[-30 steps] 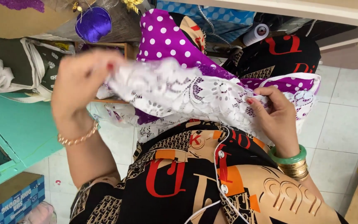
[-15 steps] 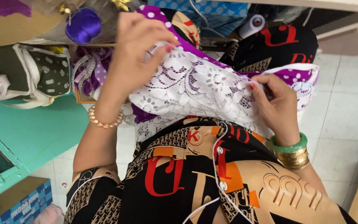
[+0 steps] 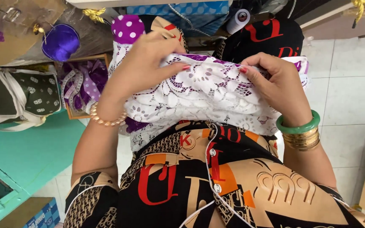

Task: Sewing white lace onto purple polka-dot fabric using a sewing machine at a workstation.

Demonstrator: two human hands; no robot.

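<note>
Both hands hold a bundle of white lace fabric [image 3: 208, 90] over my lap, with purple polka-dot cloth [image 3: 127, 27] showing behind and under it. My left hand [image 3: 148, 63] grips the lace's upper left edge, fingers curled over it, a pearl bracelet on the wrist. My right hand [image 3: 275, 82] pinches the upper right edge, with a green bangle and gold bangles on that wrist. The lace lies folded in layers between the two hands.
A teal table [image 3: 26, 147] stands at the left with a dark green bag [image 3: 34, 93] and a wooden box of purple scraps and measuring tape [image 3: 79, 88]. A purple satin ball [image 3: 60, 42] and a thread spool [image 3: 238, 19] sit above. White tiled floor [image 3: 351, 80] is at the right.
My left hand has swept rightward and down across the lace, drawing it together toward my right hand. The lace is now bunched and folded instead of spread.
</note>
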